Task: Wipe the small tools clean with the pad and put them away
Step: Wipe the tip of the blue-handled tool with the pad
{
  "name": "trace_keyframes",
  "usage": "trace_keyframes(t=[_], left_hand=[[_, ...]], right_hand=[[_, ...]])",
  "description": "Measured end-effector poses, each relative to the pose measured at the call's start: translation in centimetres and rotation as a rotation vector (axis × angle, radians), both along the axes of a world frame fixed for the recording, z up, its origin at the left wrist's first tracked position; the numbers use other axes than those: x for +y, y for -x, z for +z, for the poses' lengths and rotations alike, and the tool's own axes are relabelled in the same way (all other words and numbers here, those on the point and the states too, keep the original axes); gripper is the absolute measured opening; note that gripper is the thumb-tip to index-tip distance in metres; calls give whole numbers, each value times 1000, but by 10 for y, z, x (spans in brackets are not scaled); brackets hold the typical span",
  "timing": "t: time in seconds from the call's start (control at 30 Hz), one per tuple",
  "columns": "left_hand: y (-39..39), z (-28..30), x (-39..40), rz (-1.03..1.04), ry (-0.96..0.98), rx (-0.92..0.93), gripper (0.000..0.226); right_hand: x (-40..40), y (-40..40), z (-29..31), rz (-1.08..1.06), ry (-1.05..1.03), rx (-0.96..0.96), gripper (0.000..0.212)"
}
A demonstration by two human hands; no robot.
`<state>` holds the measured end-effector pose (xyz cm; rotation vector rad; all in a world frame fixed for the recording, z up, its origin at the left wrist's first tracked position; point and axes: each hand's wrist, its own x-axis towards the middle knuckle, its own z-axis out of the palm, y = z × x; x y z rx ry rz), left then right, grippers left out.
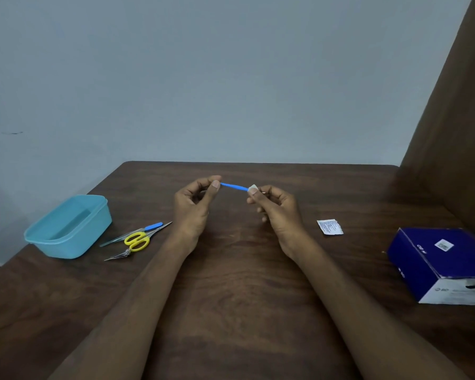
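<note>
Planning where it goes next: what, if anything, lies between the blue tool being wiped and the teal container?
Nothing blocks the way. The blue tool is held above the table; the teal container sits open to the left. The yellow scissors and tweezers lie flat beside it, easily passed over.

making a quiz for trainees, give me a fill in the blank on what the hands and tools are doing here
1. The left hand pinches one end of a thin ____ tool.
2. The right hand pinches a small white ____ around the tool's other end.
3. The yellow-handled scissors lie on the table beside the light blue ____.
4. The torn white sachet lies between the right hand and the dark blue ____.

Missing words: blue; pad; container; box
</note>
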<state>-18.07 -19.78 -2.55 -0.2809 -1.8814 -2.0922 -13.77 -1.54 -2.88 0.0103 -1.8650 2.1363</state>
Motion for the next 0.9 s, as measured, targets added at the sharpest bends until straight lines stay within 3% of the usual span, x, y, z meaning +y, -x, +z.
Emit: trace_keyframes(t=[0.33,0.5,0.67,0.9], left_hand=[[-5,-1,1,-38,46,34,15],[-7,-2,-3,-34,268,145,27],[-17,0,0,-41,579,284,30],[-15,-1,0,-50,618,274,30]], right_hand=[[4,5,-3,-28,102,-25,11],[5,6,-4,-31,122,-25,15],[3,8,-11,-50,0,-10,15],[11,15,-11,-196,107,-8,15]])
